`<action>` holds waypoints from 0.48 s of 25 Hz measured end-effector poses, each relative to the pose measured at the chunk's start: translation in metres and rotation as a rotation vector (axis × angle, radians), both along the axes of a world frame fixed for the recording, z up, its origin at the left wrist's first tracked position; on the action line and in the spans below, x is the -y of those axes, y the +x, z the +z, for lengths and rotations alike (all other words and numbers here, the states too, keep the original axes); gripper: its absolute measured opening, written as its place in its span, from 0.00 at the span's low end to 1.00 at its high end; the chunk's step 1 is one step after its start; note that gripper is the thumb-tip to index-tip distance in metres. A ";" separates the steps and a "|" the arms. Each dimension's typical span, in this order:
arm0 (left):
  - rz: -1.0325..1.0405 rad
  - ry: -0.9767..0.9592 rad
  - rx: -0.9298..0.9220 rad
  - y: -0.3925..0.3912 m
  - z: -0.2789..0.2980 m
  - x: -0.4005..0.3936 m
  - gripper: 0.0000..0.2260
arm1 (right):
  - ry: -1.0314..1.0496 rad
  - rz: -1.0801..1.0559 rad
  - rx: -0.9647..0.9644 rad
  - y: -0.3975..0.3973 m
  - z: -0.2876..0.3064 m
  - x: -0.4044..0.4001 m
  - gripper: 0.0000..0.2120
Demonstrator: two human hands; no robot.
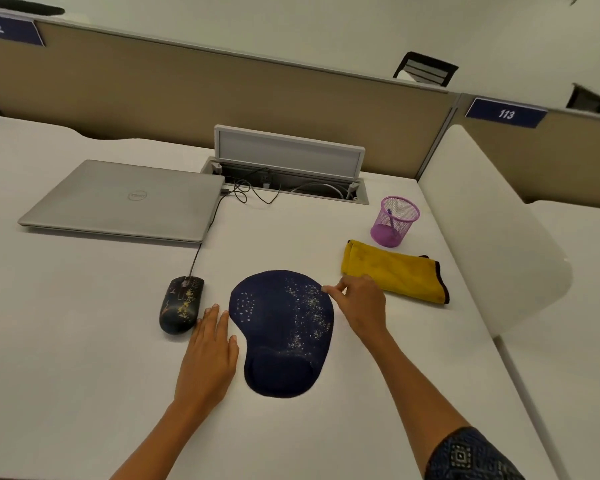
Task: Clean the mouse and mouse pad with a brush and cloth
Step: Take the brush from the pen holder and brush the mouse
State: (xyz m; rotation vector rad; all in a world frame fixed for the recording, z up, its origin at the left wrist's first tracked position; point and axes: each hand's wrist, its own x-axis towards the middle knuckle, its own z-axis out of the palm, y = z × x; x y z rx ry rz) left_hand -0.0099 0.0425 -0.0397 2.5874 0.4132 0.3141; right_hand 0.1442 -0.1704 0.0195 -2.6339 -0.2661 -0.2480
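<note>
While the left hand [208, 355] is lying flat and empty on the white desk [84, 341], fingers together, it is sitting between the mouse [180, 304] and the mouse pad [283, 332], close beside the pad's left edge. The right hand [361, 303] is hovering at the pad's upper right rim, thumb and forefinger narrowed to a pinch; whether they are gripping the rim cannot be told. Pale crumbs are lying scattered over the dark blue pad and the black mouse. Toward the desk's right edge a folded yellow cloth [395, 273] is resting, and just behind it a purple mesh cup [395, 221] is standing upright with a brush handle inside. A closed laptop [125, 200] is lying toward the back left, its cable running to the mouse.
</note>
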 end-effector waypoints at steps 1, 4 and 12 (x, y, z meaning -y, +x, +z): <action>0.000 0.007 0.004 0.002 0.000 -0.001 0.22 | -0.008 0.049 -0.038 0.011 0.006 -0.002 0.15; -0.034 0.071 -0.013 0.009 -0.002 -0.004 0.26 | 0.060 0.175 -0.019 0.042 0.027 -0.005 0.10; -0.042 0.096 -0.005 0.024 -0.009 -0.012 0.25 | -0.173 -0.269 0.083 0.167 0.076 0.036 0.19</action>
